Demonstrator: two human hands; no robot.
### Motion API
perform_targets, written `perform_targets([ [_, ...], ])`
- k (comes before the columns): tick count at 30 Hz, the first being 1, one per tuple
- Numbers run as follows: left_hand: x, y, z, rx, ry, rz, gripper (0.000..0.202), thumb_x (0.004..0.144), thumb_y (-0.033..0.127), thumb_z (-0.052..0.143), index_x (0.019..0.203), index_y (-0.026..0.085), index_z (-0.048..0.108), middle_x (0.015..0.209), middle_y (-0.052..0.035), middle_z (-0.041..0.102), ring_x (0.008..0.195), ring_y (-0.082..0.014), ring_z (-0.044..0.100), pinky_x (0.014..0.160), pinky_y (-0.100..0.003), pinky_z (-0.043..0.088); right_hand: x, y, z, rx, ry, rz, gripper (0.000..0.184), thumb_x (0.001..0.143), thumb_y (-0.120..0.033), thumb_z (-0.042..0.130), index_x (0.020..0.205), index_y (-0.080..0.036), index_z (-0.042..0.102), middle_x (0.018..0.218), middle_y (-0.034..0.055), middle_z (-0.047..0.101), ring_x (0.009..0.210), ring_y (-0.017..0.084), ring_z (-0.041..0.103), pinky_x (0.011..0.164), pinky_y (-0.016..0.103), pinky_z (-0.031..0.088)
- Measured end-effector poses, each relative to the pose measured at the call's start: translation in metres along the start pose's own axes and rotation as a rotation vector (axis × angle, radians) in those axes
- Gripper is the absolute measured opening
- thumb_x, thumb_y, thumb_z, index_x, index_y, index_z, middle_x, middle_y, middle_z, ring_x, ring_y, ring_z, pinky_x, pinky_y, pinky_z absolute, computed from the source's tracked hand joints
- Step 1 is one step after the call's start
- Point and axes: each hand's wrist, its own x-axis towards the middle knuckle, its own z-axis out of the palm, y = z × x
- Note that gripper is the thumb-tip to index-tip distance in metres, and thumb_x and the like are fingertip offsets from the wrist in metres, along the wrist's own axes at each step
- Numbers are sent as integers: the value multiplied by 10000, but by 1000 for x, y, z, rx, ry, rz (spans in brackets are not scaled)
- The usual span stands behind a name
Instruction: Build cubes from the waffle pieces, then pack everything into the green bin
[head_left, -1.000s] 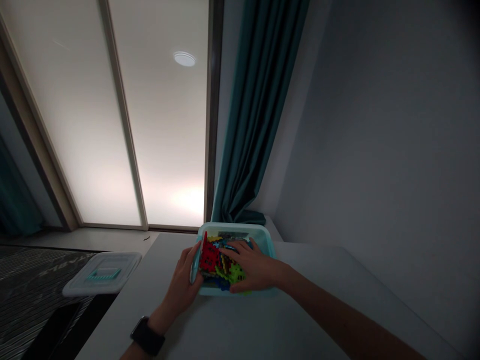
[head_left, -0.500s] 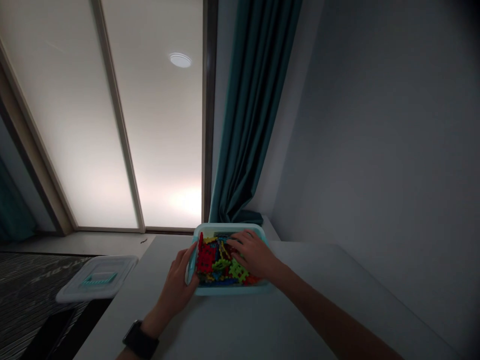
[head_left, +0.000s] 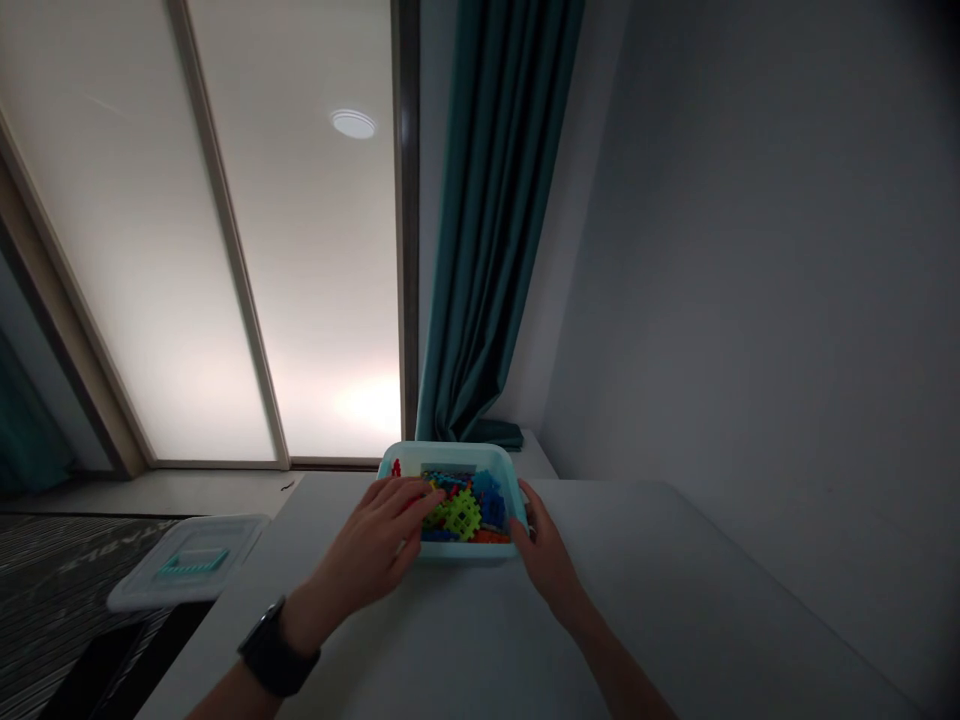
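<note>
A light-blue plastic storage box (head_left: 450,551) stands on the white table, filled with colourful plastic building pieces. A lime-green notched piece (head_left: 463,514) lies on top near the middle, with blue pieces (head_left: 491,498) to its right. My left hand (head_left: 379,540) reaches over the box's left side, its fingers stretched out flat on the pieces and covering some of them. At the right wall, my right hand (head_left: 546,550) holds the box, thumb at the rim and fingers along the outside. A red piece (head_left: 396,467) shows at the far left corner.
A clear lid (head_left: 191,560) with a teal handle lies left of the white table (head_left: 465,650), lower down. Behind the table hang a teal curtain (head_left: 487,250) and frosted sliding doors (head_left: 322,280). A grey wall (head_left: 750,300) rises on the right.
My right hand has left the pieces and moved to the box's right wall. My left hand has gone from the left rim onto the pieces. The box has shifted slightly up and left in view.
</note>
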Motion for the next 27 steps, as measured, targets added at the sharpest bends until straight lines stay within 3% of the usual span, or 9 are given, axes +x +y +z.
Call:
perform_targets([
  [2, 31, 8, 5, -78, -168, 28, 429, 974, 160, 418, 1349, 292, 579, 1275, -52, 640, 1176, -250, 579, 1038, -432, 449, -5, 2, 3, -25, 22, -72, 611, 972, -426, 421, 1540, -245, 288, 1415, 132, 538, 1221, 278, 595, 942, 423, 554],
  [5, 66, 16, 29, -61, -384, 105, 409, 975, 375, 555, 1367, 261, 557, 1342, -74, 607, 1210, -291, 568, 1017, -441, 460, -14, 9, 7, -135, 100, -131, 581, 1010, -446, 344, 1552, -256, 263, 1516, 123, 436, 1365, 271, 476, 1065, 453, 477],
  [9, 84, 25, 65, 100, -524, 162, 523, 880, 500, 681, 1311, 231, 555, 1280, -126, 607, 1191, -346, 558, 951, -488, 481, -23, 15, 13, -187, 138, -167, 568, 1031, -430, 292, 1564, -242, 232, 1514, 123, 425, 1430, 256, 393, 1128, 451, 415],
  [13, 87, 32, 74, 239, -555, 189, 590, 810, 494, 743, 1274, 190, 543, 1175, -152, 625, 1073, -362, 606, 842, -468, 522, -31, 11, 15, -178, 152, -188, 558, 1036, -419, 281, 1561, -233, 234, 1505, 121, 422, 1430, 265, 380, 1143, 458, 393],
  [18, 88, 17, 58, 267, -517, 87, 502, 857, 387, 686, 1303, 227, 521, 1168, -120, 615, 839, -283, 673, 705, -382, 533, -35, 7, 15, -156, 161, -195, 554, 1036, -432, 302, 1551, -235, 252, 1478, 131, 446, 1402, 291, 409, 1133, 483, 395],
  [25, 79, -1, 39, 293, -368, 16, 414, 860, 275, 701, 1251, 217, 578, 1170, -130, 639, 1046, -343, 632, 942, -517, 448, -36, 5, 18, -146, 150, -180, 565, 1030, -454, 321, 1549, -242, 254, 1486, 132, 447, 1394, 296, 426, 1098, 463, 438],
  [27, 75, 3, 35, 262, -332, 151, 400, 874, 161, 674, 1254, 244, 582, 1272, -125, 615, 1192, -344, 568, 1026, -528, 392, -37, 6, 19, -144, 151, -171, 563, 1028, -447, 325, 1549, -244, 252, 1503, 129, 433, 1405, 292, 415, 1113, 464, 423],
])
